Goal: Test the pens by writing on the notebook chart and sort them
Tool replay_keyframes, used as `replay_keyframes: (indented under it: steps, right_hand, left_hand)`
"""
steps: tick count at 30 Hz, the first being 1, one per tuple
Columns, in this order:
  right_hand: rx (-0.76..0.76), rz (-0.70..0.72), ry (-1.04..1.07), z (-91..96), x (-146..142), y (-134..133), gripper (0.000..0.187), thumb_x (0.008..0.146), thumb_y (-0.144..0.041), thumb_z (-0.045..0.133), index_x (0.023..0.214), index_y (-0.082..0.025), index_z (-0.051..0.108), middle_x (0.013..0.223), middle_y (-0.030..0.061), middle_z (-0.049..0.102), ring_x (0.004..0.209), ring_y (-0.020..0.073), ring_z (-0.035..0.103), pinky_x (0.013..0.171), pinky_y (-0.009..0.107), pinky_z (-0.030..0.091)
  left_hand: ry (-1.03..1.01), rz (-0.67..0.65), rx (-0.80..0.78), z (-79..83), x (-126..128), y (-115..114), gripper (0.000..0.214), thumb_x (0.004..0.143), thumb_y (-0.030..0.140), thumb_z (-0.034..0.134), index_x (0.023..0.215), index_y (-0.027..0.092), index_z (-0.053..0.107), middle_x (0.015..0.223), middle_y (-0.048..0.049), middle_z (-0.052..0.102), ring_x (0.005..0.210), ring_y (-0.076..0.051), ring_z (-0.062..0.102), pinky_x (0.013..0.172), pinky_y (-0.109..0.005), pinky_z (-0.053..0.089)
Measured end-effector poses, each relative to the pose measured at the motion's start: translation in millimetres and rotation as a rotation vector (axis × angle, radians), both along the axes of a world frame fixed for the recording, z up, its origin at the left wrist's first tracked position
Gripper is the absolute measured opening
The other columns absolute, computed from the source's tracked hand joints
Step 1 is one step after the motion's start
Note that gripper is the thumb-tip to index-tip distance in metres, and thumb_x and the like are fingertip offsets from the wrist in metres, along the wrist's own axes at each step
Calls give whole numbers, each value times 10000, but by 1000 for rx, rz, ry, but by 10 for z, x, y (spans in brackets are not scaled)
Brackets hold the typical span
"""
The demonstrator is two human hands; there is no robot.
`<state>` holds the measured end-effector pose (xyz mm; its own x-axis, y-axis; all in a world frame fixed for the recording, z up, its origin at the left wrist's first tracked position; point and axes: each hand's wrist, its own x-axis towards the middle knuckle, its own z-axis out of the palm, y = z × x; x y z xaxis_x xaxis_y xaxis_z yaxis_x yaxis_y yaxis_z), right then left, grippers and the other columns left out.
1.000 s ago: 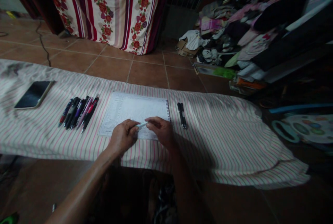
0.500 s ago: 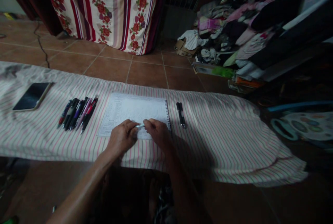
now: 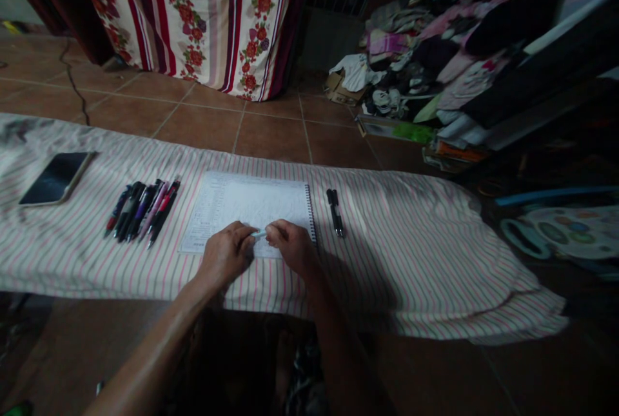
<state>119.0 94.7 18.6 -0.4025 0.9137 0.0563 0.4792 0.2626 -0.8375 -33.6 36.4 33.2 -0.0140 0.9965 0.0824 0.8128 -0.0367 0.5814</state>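
Observation:
Both my hands are closed on a slim pale pen [image 3: 260, 233], whose light middle shows between them. My left hand [image 3: 228, 247] pinches one end and my right hand [image 3: 293, 243] grips the other; the fingers hide both ends. Beneath them lies a spiral notebook [image 3: 261, 200], its wire binding on the right side and its surface pale with faint markings. Right of the notebook are two black pens [image 3: 334, 213] side by side. On the left, several pens [image 3: 140, 213] in black, purple, pink and red lie in a row.
A striped cloth [image 3: 411, 248] covers the long table. A phone or tablet [image 3: 57, 177] with a dark screen lies at its left. Beyond are a tiled floor [image 3: 213, 119], a floral curtain [image 3: 203, 22] and a heap of clothes [image 3: 425, 48]. A child's seat-like item [image 3: 556, 232] stands right.
My fingers have shifted slightly around the pen, which stays between both hands. The whole view has moved a little; the pens and notebook lie as before.

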Motion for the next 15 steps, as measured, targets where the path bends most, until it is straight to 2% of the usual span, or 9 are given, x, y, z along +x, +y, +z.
replay_keyframes:
  steps: [4,7,9,12,15]
  right_hand:
    - [-72,-68,15,9,-43,-23,312,841,-405,422,663,-204,579,602,9,639,562,129,616,547,223,454]
    - [-166,-45,210,-21,-83,-24,202,797,-360,495,846,-205,616,681,7,667,651,142,651,607,238,496]
    - [-199,-31,322,-53,-98,-16,210,759,-315,531,906,-192,617,692,8,674,669,148,656,623,250,516]
    - [-225,-68,357,-83,-96,-3,187,729,-297,547,832,-166,632,644,17,669,631,153,655,597,253,525]
    - [-228,-81,248,-66,-75,-6,192,749,-334,538,747,-164,628,608,19,662,574,147,645,552,241,509]
  left_hand:
    - [-9,3,14,-18,-2,6,267,858,238,411,965,198,652,861,-43,643,789,-169,603,688,-260,443]
    - [-3,33,-15,-7,-14,17,263,855,236,414,930,186,661,834,-47,640,767,-173,599,679,-267,433]
    - [-6,55,-36,8,-19,23,255,847,227,423,917,182,664,815,-44,638,749,-167,595,668,-263,429]
    - [-25,62,-44,20,-18,21,254,840,213,426,916,180,666,813,-40,639,749,-157,593,678,-255,432]
    - [-9,33,-26,8,-10,8,269,845,217,419,951,182,663,858,-45,647,771,-164,598,688,-262,437]
